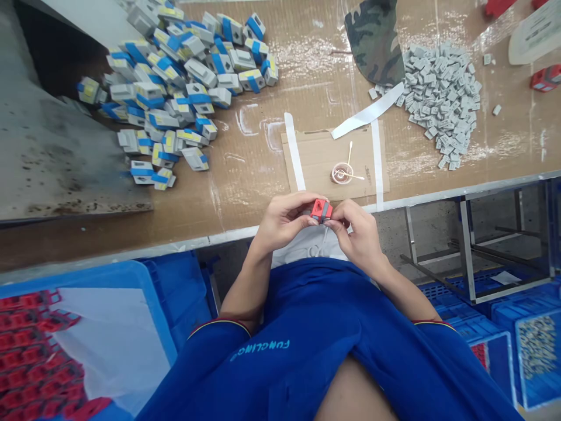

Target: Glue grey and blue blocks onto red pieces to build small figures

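Note:
Between my two hands, just over the table's front edge, is a small red plastic housing (pixel 321 209) with a grey band across it. My left hand (pixel 287 219) is closed on its left side, thumb and fingers pinching it. From the right, the fingertips of my right hand (pixel 357 229) press together against the housing; whether a small part is between them I cannot make out. Beyond the hands lies a cardboard sheet (pixel 315 166) held by white tape strips. On it stands a small cup (pixel 342 173) with cotton swabs (pixel 350 153).
A heap of grey housings with blue tape (pixel 175 88) lies at the back left, beside a metal box (pixel 65 158). Small grey pieces (pixel 442 93) are piled right, near a camouflage cloth (pixel 377 44). Blue crates (pixel 153 316) with red parts (pixel 30 356) stand below left.

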### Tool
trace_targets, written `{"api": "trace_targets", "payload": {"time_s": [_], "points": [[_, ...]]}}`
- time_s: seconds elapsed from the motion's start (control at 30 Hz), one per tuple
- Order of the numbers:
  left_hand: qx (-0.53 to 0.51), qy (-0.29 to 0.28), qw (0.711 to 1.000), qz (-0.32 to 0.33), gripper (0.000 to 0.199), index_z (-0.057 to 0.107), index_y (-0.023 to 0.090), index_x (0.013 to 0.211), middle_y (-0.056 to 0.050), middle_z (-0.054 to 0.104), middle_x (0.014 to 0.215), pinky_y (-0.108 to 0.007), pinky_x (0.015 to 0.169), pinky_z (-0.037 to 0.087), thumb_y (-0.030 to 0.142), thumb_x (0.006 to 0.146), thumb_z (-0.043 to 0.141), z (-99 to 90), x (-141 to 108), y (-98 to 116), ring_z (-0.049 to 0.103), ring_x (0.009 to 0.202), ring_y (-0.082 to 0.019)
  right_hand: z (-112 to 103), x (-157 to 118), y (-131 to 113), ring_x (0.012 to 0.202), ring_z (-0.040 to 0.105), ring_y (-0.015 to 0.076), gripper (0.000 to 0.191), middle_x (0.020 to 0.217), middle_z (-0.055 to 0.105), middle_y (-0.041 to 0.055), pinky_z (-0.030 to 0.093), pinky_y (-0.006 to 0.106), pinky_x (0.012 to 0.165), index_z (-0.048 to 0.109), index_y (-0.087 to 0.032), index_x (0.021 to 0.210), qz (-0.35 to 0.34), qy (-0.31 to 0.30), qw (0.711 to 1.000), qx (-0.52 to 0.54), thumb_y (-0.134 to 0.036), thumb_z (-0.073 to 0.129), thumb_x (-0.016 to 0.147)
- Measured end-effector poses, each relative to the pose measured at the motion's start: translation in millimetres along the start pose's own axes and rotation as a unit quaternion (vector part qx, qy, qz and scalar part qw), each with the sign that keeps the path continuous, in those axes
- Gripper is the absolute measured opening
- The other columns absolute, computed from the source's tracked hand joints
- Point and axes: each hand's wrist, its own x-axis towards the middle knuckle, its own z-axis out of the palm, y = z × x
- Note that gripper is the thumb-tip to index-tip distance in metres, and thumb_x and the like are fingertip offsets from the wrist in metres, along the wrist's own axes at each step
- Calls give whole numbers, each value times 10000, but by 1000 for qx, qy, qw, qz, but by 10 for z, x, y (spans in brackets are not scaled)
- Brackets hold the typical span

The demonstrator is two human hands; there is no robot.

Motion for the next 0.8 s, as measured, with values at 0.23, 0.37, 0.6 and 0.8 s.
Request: {"api": "trace_targets", "payload": {"time_s": [0.23, 0.37, 0.6, 0.8], "points": [[19, 4, 1000, 0, 347, 865, 173, 1134, -122, 835, 1041, -289, 839, 622, 397, 874, 913, -5, -6, 5, 774, 937, -210, 104, 31, -32, 698, 474, 169, 282, 756, 513, -8, 367, 314, 649, 430, -259, 788, -5, 13, 999, -37, -169, 551, 1026], [1, 25, 1000, -7, 381, 853, 175, 1166, -112, 837, 1056, -288, 858, 649, 390, 860, 925, 6, -16, -24, 794, 934, -206, 105, 71, -45, 693, 466, 166, 278, 761, 516, -10, 369, 311, 650, 426, -259, 790, -15, 23, 999, -41, -143, 544, 1013], [-9, 17, 1000, 3, 402, 847, 177, 1192, -115, 858, 1075, -296, 890, 688, 360, 846, 937, 27, -19, -54, 840, 959, -232, -19, 15, -39, 713, 536, 171, 219, 803, 624, 14, 414, 310, 657, 558, -251, 826, 8, -9, 999, -37, -200, 606, 1034], [-24, 25, 999, 1, 413, 832, 179, 1237, -118, 861, 1103, -271, 854, 690, 350, 871, 917, 26, -25, -61, 849, 974, -230, -53, -4, -17, 706, 556, 159, 138, 851, 698, 23, 436, 305, 657, 654, -240, 895, 2, -3, 1000, -6, -205, 648, 1029]]}}
